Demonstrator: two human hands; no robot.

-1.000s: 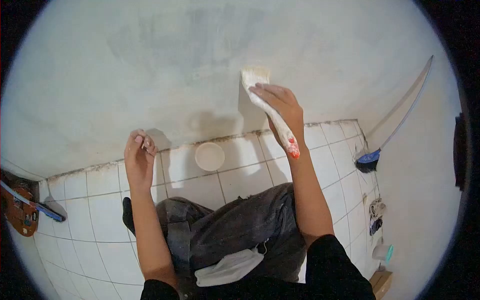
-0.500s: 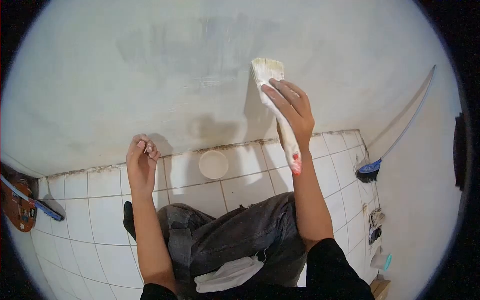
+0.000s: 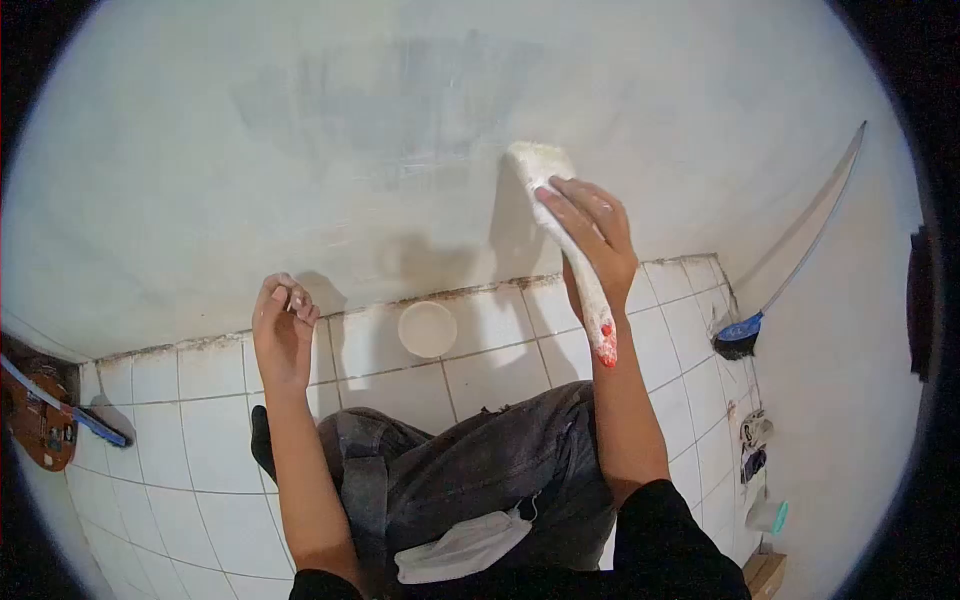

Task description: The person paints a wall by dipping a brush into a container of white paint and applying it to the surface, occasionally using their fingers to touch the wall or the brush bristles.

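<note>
My right hand (image 3: 598,230) is closed around a white paintbrush (image 3: 548,185) with a red-tipped handle. The bristle end points up and lies close against the pale wall (image 3: 350,170), while the handle slopes down over my wrist. Grey, streaky patches mark the wall to the left of the brush. My left hand (image 3: 285,325) hangs before the foot of the wall, its fingers loosely curled, with nothing in it and white smears on the fingertips. On the floor between my hands stands a round, whitish container (image 3: 427,330).
White tiles (image 3: 225,445) cover the floor. A blue broom (image 3: 740,335) leans at the right corner, and another blue brush head (image 3: 100,428) lies at left beside a brown object (image 3: 45,430). A white mask (image 3: 465,547) rests on my lap. A teal-rimmed cup (image 3: 768,516) is at lower right.
My right hand and the paintbrush have moved down the wall and slightly to the right. My left hand has stayed nearly where it was.
</note>
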